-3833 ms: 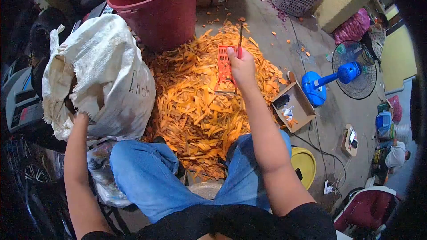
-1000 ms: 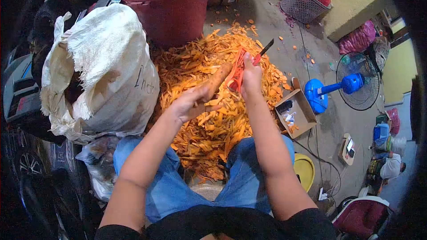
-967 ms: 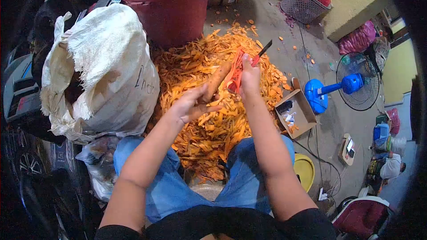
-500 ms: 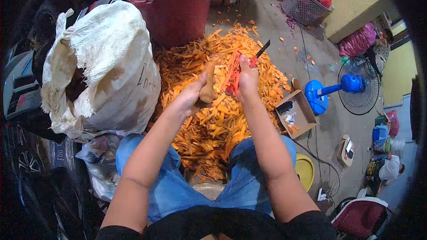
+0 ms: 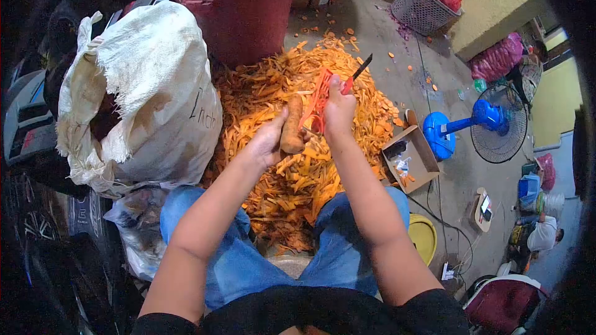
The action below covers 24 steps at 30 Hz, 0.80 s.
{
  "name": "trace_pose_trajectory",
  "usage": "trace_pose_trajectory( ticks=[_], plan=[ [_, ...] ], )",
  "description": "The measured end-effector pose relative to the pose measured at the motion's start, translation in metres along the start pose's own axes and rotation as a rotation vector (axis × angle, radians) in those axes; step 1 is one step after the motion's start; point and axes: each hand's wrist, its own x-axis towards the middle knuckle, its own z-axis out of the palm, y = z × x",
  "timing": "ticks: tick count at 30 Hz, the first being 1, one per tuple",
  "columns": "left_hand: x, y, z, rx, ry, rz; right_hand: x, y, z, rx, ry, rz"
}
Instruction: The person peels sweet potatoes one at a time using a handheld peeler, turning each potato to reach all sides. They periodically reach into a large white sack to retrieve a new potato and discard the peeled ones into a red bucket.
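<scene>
The person's left hand (image 5: 268,141) is closed on a carrot (image 5: 292,129), which is held above a pile of orange peelings (image 5: 304,183). The right hand (image 5: 340,111) is gripping a red peeler (image 5: 318,94) together with a knife (image 5: 360,68), whose dark blade points away from the body. The peeler is just beside the carrot; whether they touch, one cannot tell. At the left stands a white sack (image 5: 164,80), near a red tub (image 5: 245,22).
</scene>
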Motion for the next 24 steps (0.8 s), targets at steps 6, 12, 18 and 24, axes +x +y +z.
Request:
trace_pose_trajectory(
  ticks=[6, 12, 18, 24],
  plan=[
    [-0.007, 0.001, 0.003, -0.069, -0.022, -0.062, -0.015, -0.007, 0.004, -0.158, -0.014, -0.058],
    [-0.005, 0.003, 0.005, 0.003, 0.065, -0.021, -0.007, 0.002, 0.005, 0.046, -0.043, 0.064],
    [-0.005, 0.002, 0.003, 0.007, 0.114, -0.019, -0.007, -0.001, 0.007, 0.144, -0.044, 0.06],
    [-0.002, -0.003, 0.002, 0.002, 0.085, 0.009, -0.026, -0.001, 0.013, -0.131, -0.143, -0.109]
  ],
)
